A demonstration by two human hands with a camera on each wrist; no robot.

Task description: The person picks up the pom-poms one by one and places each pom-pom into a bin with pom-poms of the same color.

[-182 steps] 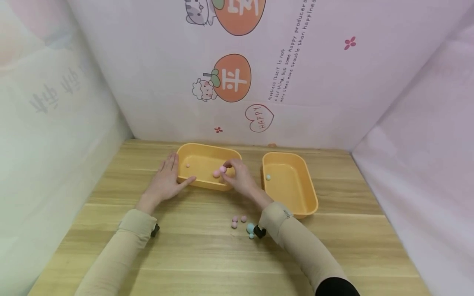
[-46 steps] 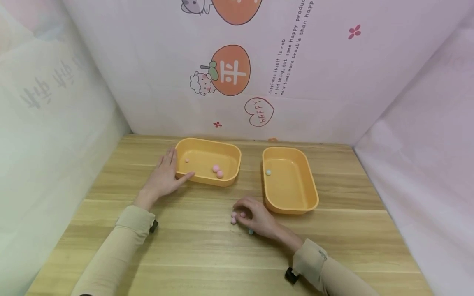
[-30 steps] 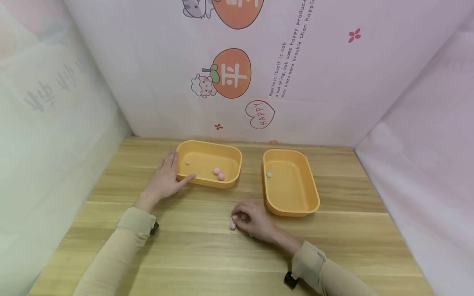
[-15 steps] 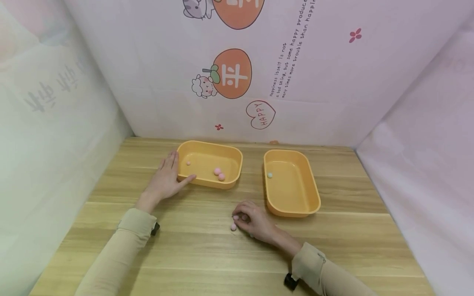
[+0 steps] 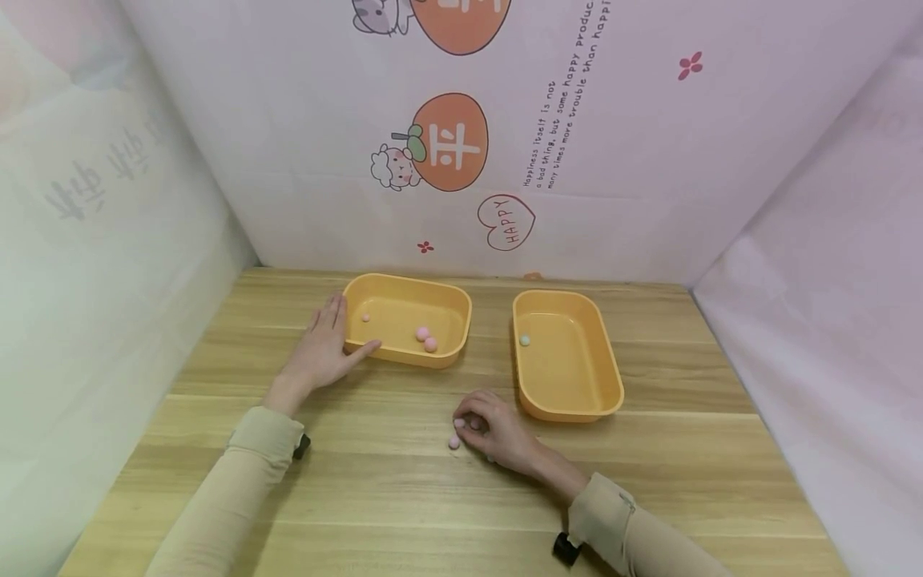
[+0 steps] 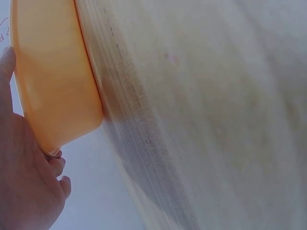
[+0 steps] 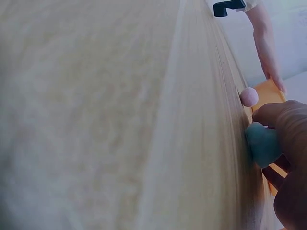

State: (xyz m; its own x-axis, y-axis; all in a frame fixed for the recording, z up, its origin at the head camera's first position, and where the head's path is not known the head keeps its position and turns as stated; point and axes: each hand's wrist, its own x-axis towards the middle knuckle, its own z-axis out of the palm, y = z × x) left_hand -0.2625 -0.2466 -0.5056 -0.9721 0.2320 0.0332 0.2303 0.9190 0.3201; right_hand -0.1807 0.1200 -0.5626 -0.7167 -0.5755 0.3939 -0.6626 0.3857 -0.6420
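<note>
My left hand [image 5: 317, 353] rests on the end of the left yellow tray [image 5: 450, 358], its fingers straight along the end and the thumb on the near rim. Inside that tray lie two larger pink balls [image 5: 430, 344] and a tiny pink ball [image 5: 365, 318]. On the table, my right hand [image 5: 505, 437] pinches a small pink ball [image 5: 459, 423] between thumb and forefinger. Close to its fingertips sits another pink ball [image 5: 454, 441]; a third pink ball [image 5: 474, 425] is partly covered by the hand. Light-blue balls [image 7: 263, 143] show under the right hand in the right wrist view.
A second yellow tray [image 5: 609, 377] stands on the right with one pale green ball [image 5: 524, 340] by its left wall. Printed white cloth [image 5: 613, 232] walls the wooden table [image 5: 375, 497] at the back and both sides.
From the left tray, where it let go of a pink ball, my right hand has come back to the table and taken a small pink ball between its fingertips. The left hand stays put.
</note>
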